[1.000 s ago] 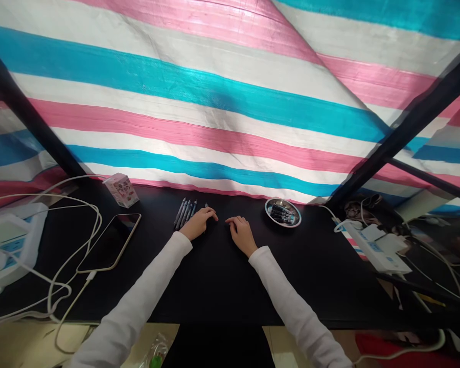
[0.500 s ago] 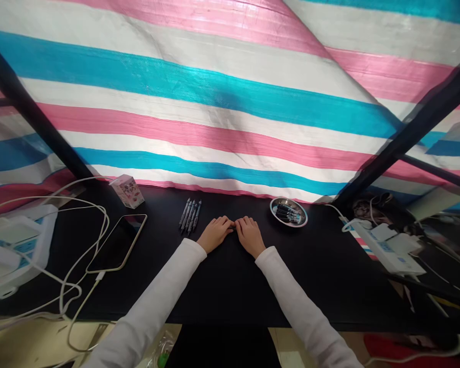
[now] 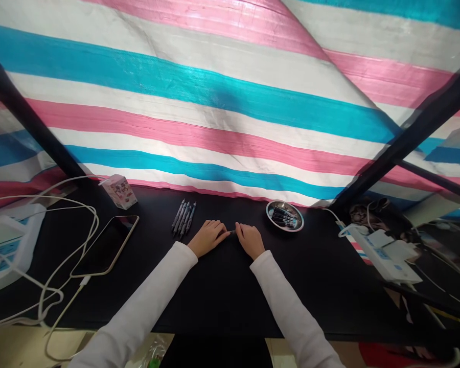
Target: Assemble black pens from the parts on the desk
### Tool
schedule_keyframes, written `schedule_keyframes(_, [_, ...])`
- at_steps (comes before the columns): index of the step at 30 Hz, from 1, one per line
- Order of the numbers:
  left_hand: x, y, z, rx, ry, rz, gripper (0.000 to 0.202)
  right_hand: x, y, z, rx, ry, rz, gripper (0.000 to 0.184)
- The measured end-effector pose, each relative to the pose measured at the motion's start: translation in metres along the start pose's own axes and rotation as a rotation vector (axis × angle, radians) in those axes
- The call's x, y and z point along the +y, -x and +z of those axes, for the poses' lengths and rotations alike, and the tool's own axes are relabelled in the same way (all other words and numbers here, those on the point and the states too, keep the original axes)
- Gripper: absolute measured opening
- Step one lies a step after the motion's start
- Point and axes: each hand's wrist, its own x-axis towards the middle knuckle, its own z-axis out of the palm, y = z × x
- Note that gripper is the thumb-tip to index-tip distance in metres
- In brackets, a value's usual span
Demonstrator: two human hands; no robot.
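Above the middle of the black table, my left hand [image 3: 208, 238] and my right hand [image 3: 250, 240] are close together with a narrow gap between them. A slim dark pen [image 3: 232, 232] spans that gap, pinched at one end by each hand; most of it is hidden by the fingers. Several grey and dark pens [image 3: 183, 219] lie side by side to the left of my left hand. Beyond my right hand, a shiny round metal bowl [image 3: 302, 223] holds several dark pen-like pieces [image 3: 284, 217].
On the left are a phone [image 3: 105, 245] with a cable plugged in, a small pink patterned box [image 3: 118, 191] and a white power strip [image 3: 32, 240] with looping cords. Another power strip [image 3: 387, 259] lies at right. A striped sheet [image 3: 214, 128] hangs behind the table.
My hands have drawn slightly apart, so more of the dark pen shows between them. The whole view has shifted a little, while the pens and bowl stay in place.
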Motion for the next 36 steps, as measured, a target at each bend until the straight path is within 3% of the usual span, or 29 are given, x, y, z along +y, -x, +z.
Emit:
schedule_keyframes(6, [-0.005,0.001,0.001,-0.065,-0.045,0.064,0.03,0.008,-0.002,0.005,0.006,-0.012,0.012,0.049])
schedule_keyframes(18, [-0.012,0.004,0.007,-0.126,-0.07,-0.009,0.032,-0.002,-0.007,-0.001,0.092,-0.085,-0.065,0.046])
schedule_keyframes(23, [-0.017,0.003,0.006,-0.078,-0.081,-0.067,0.031,0.001,-0.003,-0.013,0.085,-0.221,-0.172,0.02])
schedule_keyframes(29, [-0.016,0.0,0.003,-0.01,-0.16,-0.012,0.03,-0.002,0.0,-0.016,0.034,-0.221,-0.206,0.042])
schedule_keyframes(32, [-0.014,-0.001,0.003,0.018,-0.225,0.004,0.027,-0.001,-0.002,-0.009,0.024,-0.168,-0.154,0.029])
schedule_keyframes(36, [-0.014,0.0,0.004,0.014,-0.268,0.007,0.026,0.004,-0.003,-0.003,-0.033,-0.188,-0.155,0.025])
